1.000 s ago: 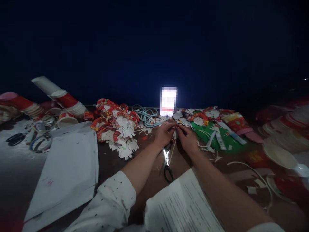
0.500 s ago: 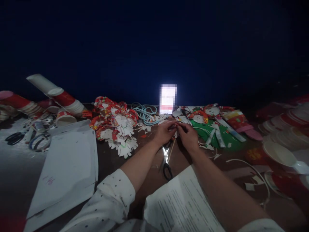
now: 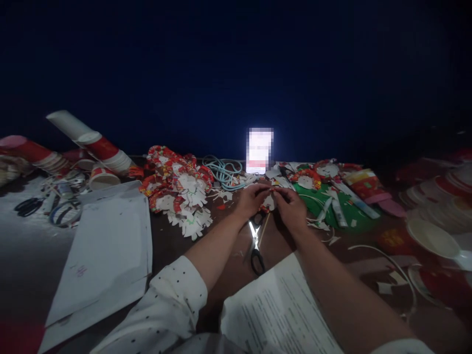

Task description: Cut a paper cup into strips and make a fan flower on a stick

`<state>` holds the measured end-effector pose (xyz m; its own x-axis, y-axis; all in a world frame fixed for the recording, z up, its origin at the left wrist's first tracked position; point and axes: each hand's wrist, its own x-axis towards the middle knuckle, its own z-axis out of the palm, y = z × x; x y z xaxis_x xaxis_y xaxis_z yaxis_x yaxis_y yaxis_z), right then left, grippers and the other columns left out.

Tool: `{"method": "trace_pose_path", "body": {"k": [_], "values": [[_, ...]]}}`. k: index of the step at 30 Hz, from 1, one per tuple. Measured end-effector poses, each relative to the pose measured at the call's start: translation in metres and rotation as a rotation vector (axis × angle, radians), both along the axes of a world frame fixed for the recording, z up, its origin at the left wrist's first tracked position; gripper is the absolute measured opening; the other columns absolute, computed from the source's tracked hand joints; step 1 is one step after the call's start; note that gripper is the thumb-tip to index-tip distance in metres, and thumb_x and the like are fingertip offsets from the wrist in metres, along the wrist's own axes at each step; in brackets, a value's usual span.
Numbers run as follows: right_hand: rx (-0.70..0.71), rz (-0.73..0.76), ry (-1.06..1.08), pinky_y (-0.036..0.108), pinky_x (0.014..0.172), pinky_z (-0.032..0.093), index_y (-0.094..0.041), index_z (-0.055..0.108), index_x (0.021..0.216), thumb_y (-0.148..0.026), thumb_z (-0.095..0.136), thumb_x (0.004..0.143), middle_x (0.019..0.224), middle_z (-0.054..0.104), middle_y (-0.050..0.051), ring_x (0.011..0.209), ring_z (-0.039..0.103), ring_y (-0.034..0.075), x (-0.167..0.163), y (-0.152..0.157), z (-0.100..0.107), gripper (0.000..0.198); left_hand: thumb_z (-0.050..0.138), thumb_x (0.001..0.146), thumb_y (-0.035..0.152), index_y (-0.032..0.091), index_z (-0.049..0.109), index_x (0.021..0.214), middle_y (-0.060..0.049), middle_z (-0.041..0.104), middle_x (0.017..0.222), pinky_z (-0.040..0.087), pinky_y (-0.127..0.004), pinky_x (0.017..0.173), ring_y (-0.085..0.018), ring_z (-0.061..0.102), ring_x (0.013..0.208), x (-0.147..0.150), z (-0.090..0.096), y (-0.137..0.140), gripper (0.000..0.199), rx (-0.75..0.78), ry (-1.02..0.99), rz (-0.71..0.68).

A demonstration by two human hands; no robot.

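My left hand (image 3: 253,200) and my right hand (image 3: 291,209) meet in the middle, fingertips pinched together at the upper edge of a small red-and-white paper cutout (image 3: 269,202). Much of this cutout is hidden behind the fingers. Just below lie scissors (image 3: 255,242) with black handles, their blades crossed, and a thin light stick (image 3: 264,228) slants beside them. Left of my hands is a pile of red-rimmed white paper cutouts (image 3: 179,189). A printed sheet (image 3: 276,309) lies between my forearms.
A lit phone (image 3: 259,150) stands upright ahead. Pale blue cord (image 3: 224,172) lies left of it. Large white sheets (image 3: 106,255) and stacked paper cups (image 3: 110,155) are at left. On the right are a green sheet (image 3: 356,216), more cups (image 3: 429,238) and a curved white strip (image 3: 401,273).
My hands have parted slightly, and more of the paper cutout shows between them. The whole view has shifted a little; the scissors and stick lie as before.
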<state>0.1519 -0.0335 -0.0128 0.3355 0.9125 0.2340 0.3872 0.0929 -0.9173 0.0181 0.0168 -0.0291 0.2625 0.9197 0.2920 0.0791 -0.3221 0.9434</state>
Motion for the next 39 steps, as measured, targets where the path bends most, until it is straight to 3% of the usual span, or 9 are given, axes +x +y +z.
{"method": "trace_pose_path", "body": {"k": [7, 17, 30, 39], "values": [[0.028, 0.009, -0.045, 0.037, 0.085, 0.048, -0.021, 0.067, 0.098, -0.043, 0.055, 0.084, 0.096, 0.071, 0.006, 0.089, 0.063, 0.022, 0.0, -0.003, 0.001, 0.029, 0.061, 0.083, 0.029, 0.018, 0.071, 0.093, -0.001, 0.068, 0.076, 0.047, -0.023, 0.062, -0.012, 0.059, 0.066, 0.001, 0.002, -0.002, 0.018, -0.037, 0.042, 0.002], [0.025, 0.097, -0.099, 0.04, 0.093, 0.046, -0.021, 0.065, 0.107, -0.041, 0.053, 0.086, 0.107, 0.07, 0.007, 0.099, 0.063, 0.022, 0.0, -0.005, -0.002, 0.031, 0.06, 0.084, 0.02, 0.019, 0.071, 0.097, -0.005, 0.072, 0.095, 0.049, -0.03, 0.085, -0.016, 0.064, 0.09, -0.004, 0.006, -0.005, 0.018, 0.147, 0.196, 0.03], [-0.004, 0.116, -0.18, 0.043, 0.099, 0.046, -0.025, 0.066, 0.118, -0.039, 0.056, 0.084, 0.118, 0.068, 0.004, 0.11, 0.062, 0.024, -0.004, -0.009, -0.003, 0.038, 0.059, 0.086, 0.02, 0.021, 0.071, 0.103, -0.004, 0.07, 0.094, 0.048, -0.03, 0.086, -0.017, 0.062, 0.091, -0.012, 0.006, -0.008, 0.021, 0.239, 0.257, 0.017], [0.006, 0.102, -0.191, 0.044, 0.098, 0.046, -0.025, 0.069, 0.113, -0.038, 0.054, 0.084, 0.115, 0.069, 0.004, 0.108, 0.063, 0.024, -0.002, -0.008, -0.003, 0.035, 0.06, 0.085, 0.022, 0.021, 0.071, 0.1, -0.005, 0.07, 0.095, 0.049, -0.03, 0.087, -0.017, 0.062, 0.093, -0.012, 0.01, -0.013, 0.019, 0.203, 0.225, 0.011]]}}
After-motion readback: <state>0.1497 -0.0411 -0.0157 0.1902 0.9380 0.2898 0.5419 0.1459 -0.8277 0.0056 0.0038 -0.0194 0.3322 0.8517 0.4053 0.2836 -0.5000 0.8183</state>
